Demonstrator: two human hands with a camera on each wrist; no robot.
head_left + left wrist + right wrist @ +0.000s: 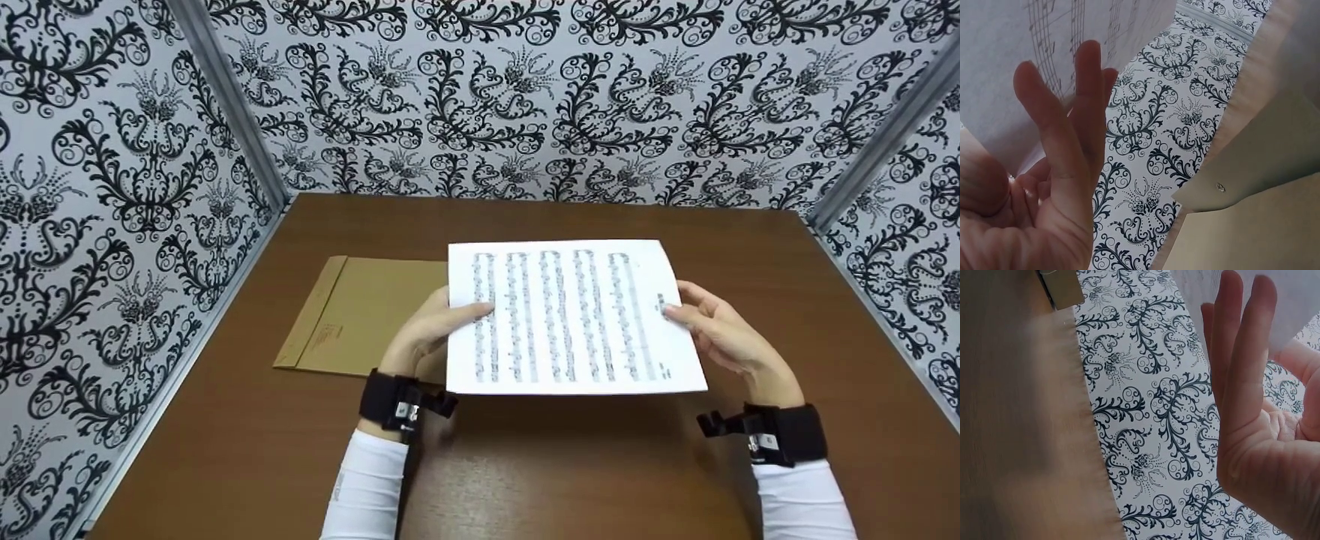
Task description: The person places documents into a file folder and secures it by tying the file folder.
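Observation:
A white page of sheet music (570, 322), turned so its staves run up and down, is held above the table between both hands. My left hand (435, 326) pinches its left edge, thumb on the printed face and fingers behind. At the opposite edge my right hand (720, 330) grips the page the same way. Seen in the left wrist view, the fingers (1061, 135) lie spread along the back of the paper (994, 67). The right wrist view has the fingers (1249, 354) extended behind the paper (1292, 304).
A brown paper envelope (382, 307) with small red print lies on the wooden table (570, 465) at the left, partly hidden by the page and left hand. Its flap (1252, 152) stands up in the left wrist view. Patterned walls (487, 97) border the table's back and sides.

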